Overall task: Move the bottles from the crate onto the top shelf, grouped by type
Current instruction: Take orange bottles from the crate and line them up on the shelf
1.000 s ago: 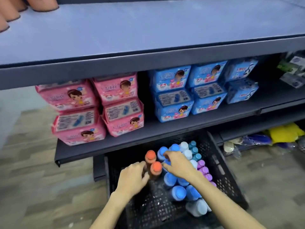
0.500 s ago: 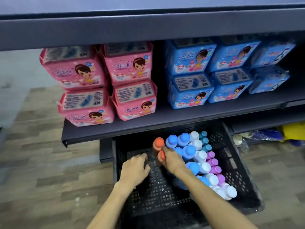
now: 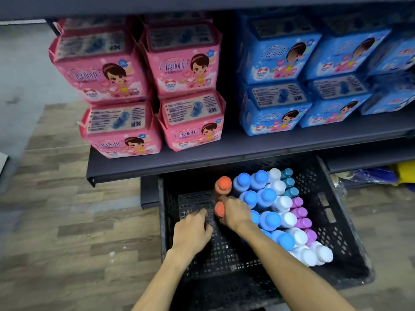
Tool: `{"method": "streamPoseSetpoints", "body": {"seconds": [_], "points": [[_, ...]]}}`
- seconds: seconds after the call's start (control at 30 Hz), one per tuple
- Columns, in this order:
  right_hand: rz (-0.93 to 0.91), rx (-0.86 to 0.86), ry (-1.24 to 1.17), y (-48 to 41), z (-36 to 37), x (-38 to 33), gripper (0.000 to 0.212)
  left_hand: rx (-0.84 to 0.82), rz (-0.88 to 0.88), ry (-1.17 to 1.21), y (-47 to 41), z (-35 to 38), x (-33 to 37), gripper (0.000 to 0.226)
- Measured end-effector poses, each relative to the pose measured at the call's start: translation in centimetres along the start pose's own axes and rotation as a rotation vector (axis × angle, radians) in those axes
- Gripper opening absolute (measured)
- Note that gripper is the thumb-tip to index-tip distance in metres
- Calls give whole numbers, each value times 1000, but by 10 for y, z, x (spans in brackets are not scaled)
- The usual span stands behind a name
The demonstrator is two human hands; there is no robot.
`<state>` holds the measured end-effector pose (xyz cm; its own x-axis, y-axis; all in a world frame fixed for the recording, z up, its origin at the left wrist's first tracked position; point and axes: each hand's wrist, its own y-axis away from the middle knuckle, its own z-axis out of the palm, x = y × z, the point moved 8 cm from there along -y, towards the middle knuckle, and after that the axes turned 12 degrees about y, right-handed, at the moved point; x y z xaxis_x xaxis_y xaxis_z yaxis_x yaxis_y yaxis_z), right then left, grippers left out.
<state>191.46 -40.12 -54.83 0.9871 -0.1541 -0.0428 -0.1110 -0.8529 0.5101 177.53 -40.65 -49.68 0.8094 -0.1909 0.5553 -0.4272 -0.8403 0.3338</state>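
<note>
- Bottles stand packed upright in the black crate on the floor, partly tucked under the middle shelf that carries the pink packs and blue packs.
- Caps run in colour rows of blue, white, teal and purple along the crate's right side, so each type can come out as one group.
- Two orange-capped ones sit at the left edge of the pack, next to bare mesh. The far orange bottle stands free, and the near orange bottle is in my right hand.
- Right fingers are wrapped round that bottle just below its cap. I grip from above, I judge, because the blue neighbours touch it and leave no room lower down.
- My left hand hovers low over the bare mesh just beside it. Its fingers are loosely bent and hold nothing, probably ready for the other orange one.
- Only a dark edge shows above the packs, which I take for the top shelf.
- Any lift must first come forward, clear of the middle shelf's lip.
</note>
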Motion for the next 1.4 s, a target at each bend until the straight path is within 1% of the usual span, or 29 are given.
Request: {"method": "streamPoseSetpoints", "body": {"seconds": [0.17,0.2,0.27,0.37,0.47,0.53,0.6,0.67,0.77,0.83,0.93,1.2,1.3,1.4], "points": [[-180,-74,59,-6,11,-19,32,-2,-18,8,6,7,-3,21],[-204,-63,63,-5,13,-21,29,3,-24,15,7,6,-5,22],[-229,-26,48,-2,17,-25,32,23,-32,35,9,4,-8,22],[-210,29,14,-1,17,-22,34,48,-27,39,12,-3,-12,20],[-142,74,-109,2,6,-6,44,57,-24,35,13,-11,-14,19],[-121,106,-188,6,-6,3,51,36,-16,44,13,-12,-12,19],[-113,160,-254,11,-22,9,50,7,-12,59,13,-11,-9,18],[-101,228,-289,17,-44,17,45,-6,1,63,14,-13,-3,17],[-104,336,-322,32,-89,28,47,-1,39,43,14,-23,10,18],[-122,404,-353,45,-122,34,51,22,62,24,12,-35,19,19],[-148,523,-353,71,-175,41,46,69,94,-3,8,-57,34,24],[-333,754,-419,146,-295,39,38,196,237,-3,7,-134,84,28],[-394,824,-420,174,-330,37,40,230,322,-12,15,-169,110,24],[-434,884,-412,200,-365,35,38,289,422,-51,30,-203,138,20]]}}
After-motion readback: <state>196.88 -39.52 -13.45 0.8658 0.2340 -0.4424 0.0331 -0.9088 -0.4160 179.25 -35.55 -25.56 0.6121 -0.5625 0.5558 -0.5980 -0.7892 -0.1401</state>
